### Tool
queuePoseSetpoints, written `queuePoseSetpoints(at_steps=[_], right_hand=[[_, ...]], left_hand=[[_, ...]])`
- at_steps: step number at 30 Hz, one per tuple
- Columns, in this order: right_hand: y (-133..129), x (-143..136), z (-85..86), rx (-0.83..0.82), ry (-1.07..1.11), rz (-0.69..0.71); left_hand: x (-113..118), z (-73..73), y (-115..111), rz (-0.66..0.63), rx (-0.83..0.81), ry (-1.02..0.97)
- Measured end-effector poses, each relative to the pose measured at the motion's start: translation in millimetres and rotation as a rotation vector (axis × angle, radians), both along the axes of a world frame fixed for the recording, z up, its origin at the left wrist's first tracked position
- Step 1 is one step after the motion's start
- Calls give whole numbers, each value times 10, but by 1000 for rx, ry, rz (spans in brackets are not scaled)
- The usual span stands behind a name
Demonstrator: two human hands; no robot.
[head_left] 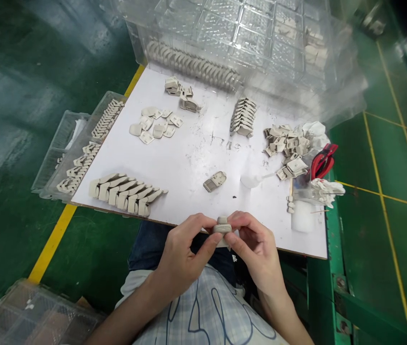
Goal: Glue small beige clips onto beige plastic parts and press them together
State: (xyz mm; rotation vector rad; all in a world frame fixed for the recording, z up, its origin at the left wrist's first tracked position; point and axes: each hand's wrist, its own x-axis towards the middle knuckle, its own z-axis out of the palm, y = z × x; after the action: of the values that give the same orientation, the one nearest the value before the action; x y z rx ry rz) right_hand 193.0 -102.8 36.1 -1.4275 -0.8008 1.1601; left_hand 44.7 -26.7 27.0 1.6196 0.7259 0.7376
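Note:
Between my two hands, just off the front edge of the white board (189,158), is a small light-grey plastic part (222,228). My left hand (189,247) pinches its left side with thumb and forefinger, and my right hand (255,244) pinches its right side the same way. The fingertips hide its ends. Beyond the hands lies a single beige plastic piece (215,181) with a hollow end. Right of that piece, a white squeeze bottle (250,180) with a thin nozzle rests on the board.
Interlocked beige parts form a row (124,194) at front left and a stack (243,117) farther back. Flat covers (158,129) lie loose at left. At right are a pile of parts (286,141), red-handled pliers (323,160) and a white jar (302,218). Clear trays (239,28) stand behind.

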Motion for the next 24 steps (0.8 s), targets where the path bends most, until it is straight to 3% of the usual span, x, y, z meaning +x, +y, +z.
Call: queuePoseSetpoints(at_steps=[11, 24], right_hand=[[4, -86, 3, 22, -125, -46], [22, -148, -22, 44, 14, -76]], left_hand=[[26, 1, -8, 30, -172, -19], [45, -14, -45, 77, -65, -10]])
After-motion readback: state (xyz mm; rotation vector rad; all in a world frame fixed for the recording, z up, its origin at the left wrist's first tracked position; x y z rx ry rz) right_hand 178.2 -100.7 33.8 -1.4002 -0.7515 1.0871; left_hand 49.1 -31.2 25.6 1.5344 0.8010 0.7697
